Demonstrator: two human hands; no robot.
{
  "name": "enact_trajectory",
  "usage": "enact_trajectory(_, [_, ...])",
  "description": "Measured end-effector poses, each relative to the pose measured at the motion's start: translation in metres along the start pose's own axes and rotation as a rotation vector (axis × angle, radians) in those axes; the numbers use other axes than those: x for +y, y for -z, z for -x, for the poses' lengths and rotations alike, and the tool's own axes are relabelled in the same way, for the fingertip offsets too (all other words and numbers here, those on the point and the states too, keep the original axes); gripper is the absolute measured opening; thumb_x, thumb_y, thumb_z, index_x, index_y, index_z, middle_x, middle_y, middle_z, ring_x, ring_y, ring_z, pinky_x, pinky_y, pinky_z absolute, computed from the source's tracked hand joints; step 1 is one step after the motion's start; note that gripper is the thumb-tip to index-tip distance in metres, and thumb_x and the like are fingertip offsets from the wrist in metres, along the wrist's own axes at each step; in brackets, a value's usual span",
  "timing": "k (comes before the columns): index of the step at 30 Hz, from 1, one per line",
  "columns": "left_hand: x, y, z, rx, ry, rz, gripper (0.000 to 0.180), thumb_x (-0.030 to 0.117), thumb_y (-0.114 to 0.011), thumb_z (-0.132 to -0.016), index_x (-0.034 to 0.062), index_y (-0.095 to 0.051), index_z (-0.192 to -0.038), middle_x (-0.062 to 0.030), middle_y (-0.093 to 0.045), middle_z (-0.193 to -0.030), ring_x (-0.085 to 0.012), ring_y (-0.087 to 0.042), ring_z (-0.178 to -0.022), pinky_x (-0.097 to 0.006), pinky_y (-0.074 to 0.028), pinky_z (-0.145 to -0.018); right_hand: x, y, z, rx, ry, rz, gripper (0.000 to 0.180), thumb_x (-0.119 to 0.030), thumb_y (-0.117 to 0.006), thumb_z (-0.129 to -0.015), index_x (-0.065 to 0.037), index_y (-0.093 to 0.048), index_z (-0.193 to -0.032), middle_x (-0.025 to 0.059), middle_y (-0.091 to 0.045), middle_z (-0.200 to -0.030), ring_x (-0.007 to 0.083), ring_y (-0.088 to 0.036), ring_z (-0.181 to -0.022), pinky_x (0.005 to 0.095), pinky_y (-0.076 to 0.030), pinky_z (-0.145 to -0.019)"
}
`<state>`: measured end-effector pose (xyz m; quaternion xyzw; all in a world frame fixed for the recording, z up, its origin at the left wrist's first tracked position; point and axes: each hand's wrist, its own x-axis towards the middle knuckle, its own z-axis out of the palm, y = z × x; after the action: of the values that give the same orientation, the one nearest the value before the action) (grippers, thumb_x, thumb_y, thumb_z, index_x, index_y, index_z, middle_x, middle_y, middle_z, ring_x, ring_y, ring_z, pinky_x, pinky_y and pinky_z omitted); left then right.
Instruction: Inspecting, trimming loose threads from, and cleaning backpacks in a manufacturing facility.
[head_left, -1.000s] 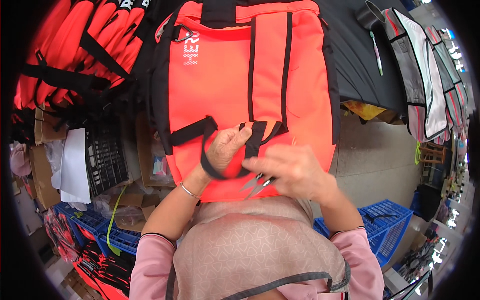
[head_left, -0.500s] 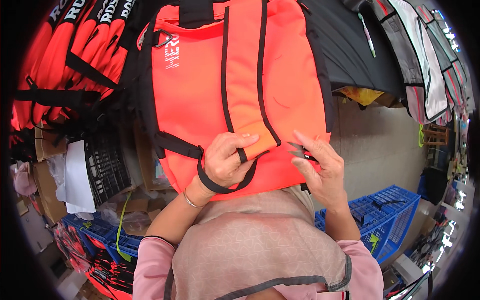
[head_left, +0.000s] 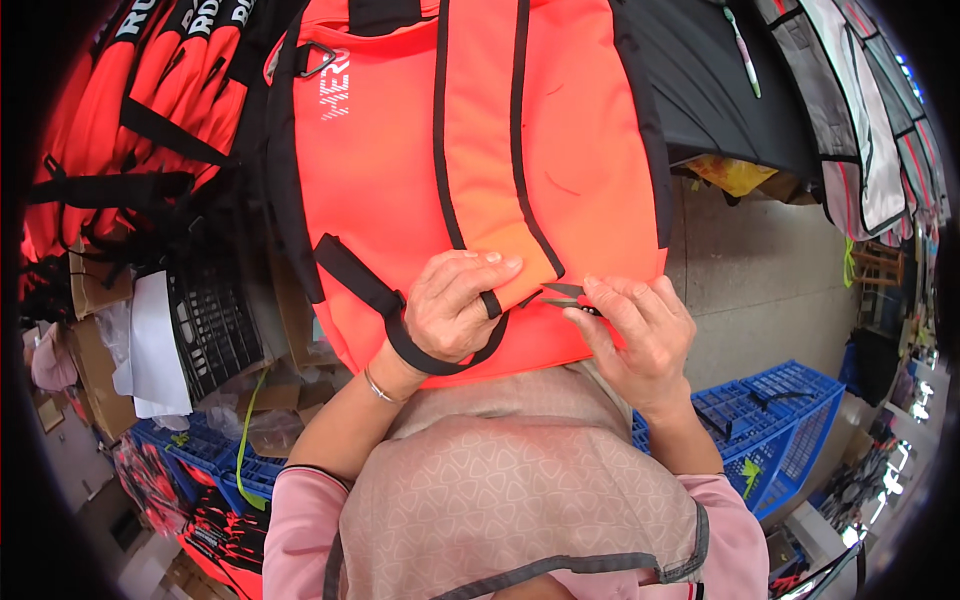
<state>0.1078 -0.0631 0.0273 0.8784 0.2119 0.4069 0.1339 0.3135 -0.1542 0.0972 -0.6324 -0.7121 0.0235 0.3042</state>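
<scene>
A bright orange-red backpack with black edging lies in front of me, its lower end at my apron. My left hand pinches the lower end of its orange shoulder strap. A black webbing strap loops round by that wrist. In my right hand is a small pair of thread snips, blades pointing left and parted. Their tips are close to a short dark end at the strap's edge; whether they touch it I cannot tell. Loose dark threads lie on the backpack.
More red and black bags are piled at the far left. A black-covered table at the right holds a thin white pen-like tool. Blue plastic crates stand low at both sides, with cardboard boxes at the left.
My right hand has brought the snips leftward, up to the strap's end. The left hand keeps its hold, and the backpack has shifted slightly up and left in view.
</scene>
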Motion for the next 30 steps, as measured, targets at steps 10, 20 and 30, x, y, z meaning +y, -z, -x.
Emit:
enact_trajectory(10, [-0.001, -0.004, -0.002, 0.048, -0.019, 0.001, 0.008, 0.000, -0.065, -0.064, 0.0021, -0.063, -0.072, -0.0105, -0.068, -0.107, -0.0252, -0.066, -0.085, -0.039, -0.054, -0.075, -0.001, -0.001, -0.004, -0.019, 0.056, 0.070, 0.035, -0.018, -0.082, -0.070, -0.009, -0.070, -0.101, 0.0006, -0.065, -0.086, 0.0171, -0.054, -0.066, 0.0287, -0.043, -0.057])
enact_trajectory(20, [-0.001, -0.001, -0.002, -0.004, 0.020, 0.006, 0.029, 0.002, -0.077, -0.065, 0.0050, -0.074, -0.093, -0.0066, -0.068, -0.104, -0.0237, -0.066, -0.089, -0.036, -0.053, -0.076, 0.000, -0.002, -0.006, -0.026, 0.046, 0.064, 0.033, -0.018, -0.082, -0.070, -0.008, -0.070, -0.100, 0.0017, -0.065, -0.087, 0.0180, -0.055, -0.066, 0.0291, -0.044, -0.057])
enact_trajectory(30, [0.007, -0.006, -0.003, 0.005, 0.252, 0.232, 0.038, -0.004, -0.079, -0.062, 0.0058, -0.074, -0.099, -0.0084, -0.068, -0.105, -0.0253, -0.064, -0.086, -0.034, -0.053, -0.072, 0.012, -0.014, -0.007, -0.008, -0.049, -0.222, 0.031, -0.011, -0.083, -0.069, -0.004, -0.069, -0.096, 0.0070, -0.066, -0.079, 0.0227, -0.057, -0.064, 0.0322, -0.045, -0.058])
